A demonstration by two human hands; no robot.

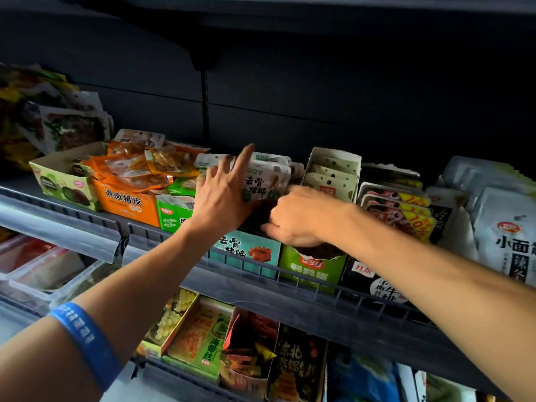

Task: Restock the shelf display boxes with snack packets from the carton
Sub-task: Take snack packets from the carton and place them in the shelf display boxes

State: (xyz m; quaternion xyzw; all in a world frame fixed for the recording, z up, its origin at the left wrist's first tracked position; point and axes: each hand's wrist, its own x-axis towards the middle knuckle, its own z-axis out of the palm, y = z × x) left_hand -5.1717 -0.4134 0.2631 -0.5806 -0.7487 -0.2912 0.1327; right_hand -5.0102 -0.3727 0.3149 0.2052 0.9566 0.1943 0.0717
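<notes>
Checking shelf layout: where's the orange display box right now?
Head view, left of centre on the upper shelf: the orange display box sits between a pale green box on its left and a bright green box on its right, left of the left hand.

This is a shop, a snack aisle in a grocery or convenience store. A dark metal shelf [290,288] with a clear price rail [58,227] runs across the middle of the frame, lined with open display boxes [124,203] of packaged snacks [519,242] printed in Chinese. A lower shelf [179,381] at the bottom holds more boxed packets [200,335].
</notes>
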